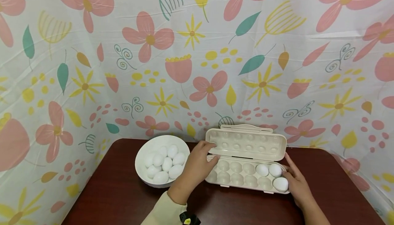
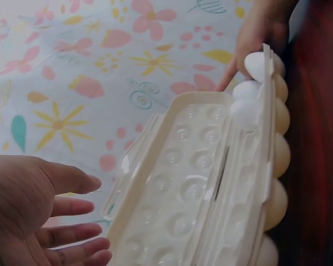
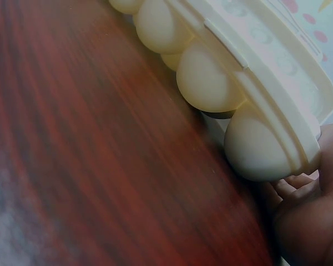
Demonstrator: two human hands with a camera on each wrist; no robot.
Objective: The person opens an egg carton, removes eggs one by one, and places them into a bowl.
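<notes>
An egg carton (image 1: 246,179) of pale plastic lies on the table, its lid (image 1: 246,143) raised at the back. Three white eggs sit in cups at its right end; one is the front egg (image 1: 280,184). My right hand (image 1: 297,184) grips that end of the carton, with the thumb at the rim and fingers partly hidden behind the end in the right wrist view. My left hand (image 1: 198,161) is at the carton's left end, fingers loosely spread and holding nothing; the left wrist view shows this hand (image 2: 50,216) apart from the lid.
A white bowl (image 1: 140,165) holding several white eggs (image 1: 167,164) stands left of the carton, beside my left forearm. The dark reddish-brown table (image 1: 240,208) reaches back to a flower-patterned cloth (image 1: 172,91) hanging behind and at the sides.
</notes>
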